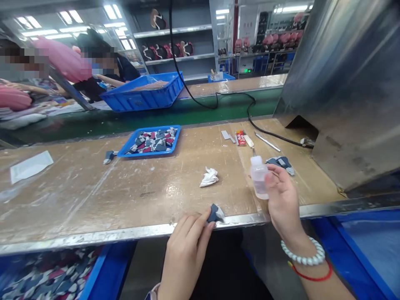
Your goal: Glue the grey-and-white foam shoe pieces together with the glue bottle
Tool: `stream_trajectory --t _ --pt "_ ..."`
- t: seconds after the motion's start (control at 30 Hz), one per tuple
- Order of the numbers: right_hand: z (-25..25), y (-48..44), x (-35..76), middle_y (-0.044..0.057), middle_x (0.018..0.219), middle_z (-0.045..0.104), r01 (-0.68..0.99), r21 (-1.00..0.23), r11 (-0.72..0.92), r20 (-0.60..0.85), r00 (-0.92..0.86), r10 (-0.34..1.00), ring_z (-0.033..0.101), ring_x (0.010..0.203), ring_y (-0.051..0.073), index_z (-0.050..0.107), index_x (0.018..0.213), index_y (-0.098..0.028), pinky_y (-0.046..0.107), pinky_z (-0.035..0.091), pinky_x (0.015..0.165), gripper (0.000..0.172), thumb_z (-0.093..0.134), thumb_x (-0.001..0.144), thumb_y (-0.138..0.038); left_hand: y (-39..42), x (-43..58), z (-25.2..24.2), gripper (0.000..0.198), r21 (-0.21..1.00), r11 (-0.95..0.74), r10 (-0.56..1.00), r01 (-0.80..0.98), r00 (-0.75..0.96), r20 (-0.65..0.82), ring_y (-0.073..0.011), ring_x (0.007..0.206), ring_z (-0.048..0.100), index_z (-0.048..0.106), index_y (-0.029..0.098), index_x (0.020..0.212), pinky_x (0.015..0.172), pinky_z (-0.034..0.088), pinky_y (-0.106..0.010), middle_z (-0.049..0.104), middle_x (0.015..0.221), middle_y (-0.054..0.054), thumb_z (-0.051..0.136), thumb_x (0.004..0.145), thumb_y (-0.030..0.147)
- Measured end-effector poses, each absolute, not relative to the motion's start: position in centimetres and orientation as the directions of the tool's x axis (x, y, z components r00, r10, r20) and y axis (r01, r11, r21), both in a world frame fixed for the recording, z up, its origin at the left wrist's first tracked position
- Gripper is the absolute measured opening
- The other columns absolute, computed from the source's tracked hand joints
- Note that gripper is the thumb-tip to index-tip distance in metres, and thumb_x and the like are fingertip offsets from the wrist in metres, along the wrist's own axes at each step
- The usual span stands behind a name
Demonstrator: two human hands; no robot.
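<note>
Along a scuffed factory bench [93,196], the left hand [184,252] pinched a dark grey piece [215,213] at the front edge, the right hand [283,196] gripped a plastic squeeze bottle [258,177], and many more pieces [153,143] lay heaped in a blue tray [146,155].

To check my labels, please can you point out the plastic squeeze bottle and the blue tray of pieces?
Plastic squeeze bottle [258,178], head view, on its body.
Blue tray [150,154], head view, on its front rim.
</note>
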State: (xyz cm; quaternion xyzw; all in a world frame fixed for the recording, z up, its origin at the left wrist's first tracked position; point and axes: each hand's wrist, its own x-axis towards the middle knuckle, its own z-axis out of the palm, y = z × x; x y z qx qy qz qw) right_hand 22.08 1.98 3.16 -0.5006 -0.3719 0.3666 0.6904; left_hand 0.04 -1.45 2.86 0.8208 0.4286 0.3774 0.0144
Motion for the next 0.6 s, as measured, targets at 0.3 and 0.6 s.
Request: stream_trajectory --t 0.3,0.6 --pt "1.4 1.4 23.2 0.015 0.123 0.063 0.424 -0.881 0.210 0.376 0.359 0.854 0.064 0.104 0.029 0.055 0.131 -0.019 0.055 0.049 0.099 0.072 0.085 0.073 -0.048 -6.2 -0.6 5.4 0.017 0.093 -0.688 0.511 0.720 0.389 0.766 -0.0228 0.095 0.068 0.067 0.006 0.111 0.085 0.058 -0.035 0.072 0.093 -0.011 0.055 0.100 0.010" --pt "3.0 -11.0 18.6 0.006 0.078 0.069 -0.536 -0.778 -0.327 -0.050 -0.467 0.883 0.068 0.060 0.017 0.068 0.105 -0.017 0.027 0.055 0.056 0.073 0.079 0.063 -0.076 -8.9 -0.8 6.8 0.028 -0.035 -0.827 0.314 0.561 0.512 0.800 -0.0225 0.104 0.074 0.074 0.012 0.102 0.096 0.063 -0.032 0.078 0.105 -0.009 0.048 0.105 0.022"
